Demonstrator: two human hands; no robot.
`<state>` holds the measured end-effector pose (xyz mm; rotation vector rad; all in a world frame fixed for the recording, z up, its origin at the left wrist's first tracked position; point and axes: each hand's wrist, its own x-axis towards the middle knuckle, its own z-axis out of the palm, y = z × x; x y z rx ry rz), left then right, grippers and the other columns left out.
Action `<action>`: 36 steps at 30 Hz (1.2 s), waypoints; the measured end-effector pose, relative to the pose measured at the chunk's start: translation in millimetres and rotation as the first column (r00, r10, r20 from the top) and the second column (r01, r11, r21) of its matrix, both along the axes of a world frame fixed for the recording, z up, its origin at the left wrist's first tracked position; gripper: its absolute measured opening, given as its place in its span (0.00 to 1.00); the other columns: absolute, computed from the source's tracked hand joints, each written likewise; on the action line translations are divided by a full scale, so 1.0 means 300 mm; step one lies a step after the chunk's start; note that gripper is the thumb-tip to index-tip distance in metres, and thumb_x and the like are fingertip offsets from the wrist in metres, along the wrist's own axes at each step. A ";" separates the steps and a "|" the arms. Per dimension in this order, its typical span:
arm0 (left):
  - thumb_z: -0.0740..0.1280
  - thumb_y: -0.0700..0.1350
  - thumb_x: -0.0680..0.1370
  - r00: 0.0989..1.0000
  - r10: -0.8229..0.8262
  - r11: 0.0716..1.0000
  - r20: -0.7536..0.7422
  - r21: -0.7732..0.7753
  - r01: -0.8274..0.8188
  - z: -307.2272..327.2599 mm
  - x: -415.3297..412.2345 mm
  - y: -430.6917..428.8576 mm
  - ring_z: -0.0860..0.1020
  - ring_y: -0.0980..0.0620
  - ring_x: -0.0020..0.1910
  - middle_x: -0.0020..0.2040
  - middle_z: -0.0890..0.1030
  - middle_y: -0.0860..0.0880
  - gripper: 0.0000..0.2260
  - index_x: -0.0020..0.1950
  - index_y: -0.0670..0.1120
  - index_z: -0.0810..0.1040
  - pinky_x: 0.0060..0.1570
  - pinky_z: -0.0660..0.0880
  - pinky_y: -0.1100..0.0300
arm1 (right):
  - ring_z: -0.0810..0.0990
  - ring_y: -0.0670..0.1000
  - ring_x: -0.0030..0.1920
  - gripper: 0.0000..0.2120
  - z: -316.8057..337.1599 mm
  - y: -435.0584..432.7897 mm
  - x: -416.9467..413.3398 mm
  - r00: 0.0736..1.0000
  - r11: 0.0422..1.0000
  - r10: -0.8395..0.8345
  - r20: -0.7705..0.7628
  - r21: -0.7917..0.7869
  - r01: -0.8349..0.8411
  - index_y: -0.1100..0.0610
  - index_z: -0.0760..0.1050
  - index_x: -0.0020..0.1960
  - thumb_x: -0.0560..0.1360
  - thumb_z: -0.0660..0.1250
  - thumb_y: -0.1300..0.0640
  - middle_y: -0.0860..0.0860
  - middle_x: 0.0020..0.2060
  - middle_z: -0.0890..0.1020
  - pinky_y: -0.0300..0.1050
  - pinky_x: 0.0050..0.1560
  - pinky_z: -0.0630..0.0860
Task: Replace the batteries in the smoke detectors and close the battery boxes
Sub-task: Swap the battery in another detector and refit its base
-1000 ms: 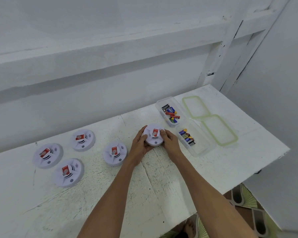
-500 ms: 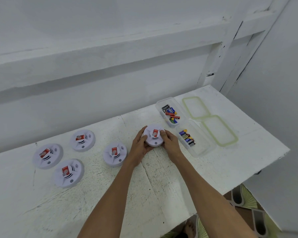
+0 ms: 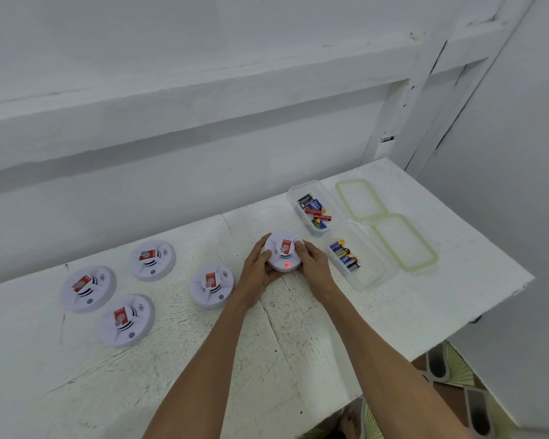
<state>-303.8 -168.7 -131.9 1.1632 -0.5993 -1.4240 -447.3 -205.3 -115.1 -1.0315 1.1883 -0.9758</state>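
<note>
Both hands are engaged on one smoke detector [image 3: 284, 251], which sits face-up on the tabletop [image 3: 298, 359] toward the far edge, right of centre. The left hand [image 3: 256, 270] curls round its left rim, and the right hand [image 3: 314, 264] curls round its right rim with the thumb laid over the top. This opposed two-sided grip suits twisting or steadying the round body, though which is under way cannot be told. A red light [image 3: 287, 265] glows on the near face of the unit. This suggests it is powered.

Four other detectors [image 3: 210, 285] lie face-up to the left, spread toward the left edge and well apart from the one in hand. Their order appears to be a working queue, but whether any has been serviced cannot be told.

Two clear battery boxes stand open near the far right corner. The nearer box [image 3: 374, 274] is just beside the right hand, and the farther box [image 3: 308, 188] lies behind it. Each holds loose batteries [image 3: 344, 256]. Keeping two boxes probably separates spent cells from fresh ones. Their green-rimmed lids [image 3: 404, 242] lie flat beside them on the right, within reach for closing.

Assessment: closing the boxes is not yet done. Detector work is in hand.
</note>
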 end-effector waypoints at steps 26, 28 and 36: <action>0.58 0.31 0.81 0.996 -0.038 0.999 0.077 0.020 0.037 0.083 0.035 -0.069 0.81 0.42 0.63 0.69 0.78 0.42 0.24 0.77 0.44 0.68 0.51 0.84 0.52 | 0.82 0.50 0.54 0.20 0.039 -0.072 0.068 0.990 0.990 -0.116 -0.086 0.075 0.122 0.54 0.70 0.63 0.77 0.68 0.44 0.52 0.55 0.82 0.52 0.58 0.80; 0.59 0.29 0.78 0.991 -0.049 0.999 0.126 -0.008 0.050 0.102 0.066 -0.087 0.82 0.45 0.62 0.68 0.79 0.44 0.27 0.76 0.44 0.69 0.51 0.83 0.53 | 0.83 0.51 0.54 0.20 0.063 -0.098 0.105 0.990 0.992 -0.098 -0.104 0.064 0.105 0.53 0.70 0.61 0.76 0.68 0.43 0.53 0.54 0.82 0.54 0.58 0.80; 0.76 0.40 0.68 0.980 -0.012 0.999 0.197 -0.026 0.018 0.191 0.281 -0.095 0.80 0.38 0.65 0.67 0.80 0.40 0.35 0.75 0.42 0.70 0.59 0.82 0.44 | 0.82 0.52 0.54 0.20 0.158 -0.139 0.282 0.987 0.998 0.035 -0.156 0.049 -0.027 0.53 0.73 0.63 0.74 0.68 0.45 0.52 0.57 0.81 0.51 0.53 0.83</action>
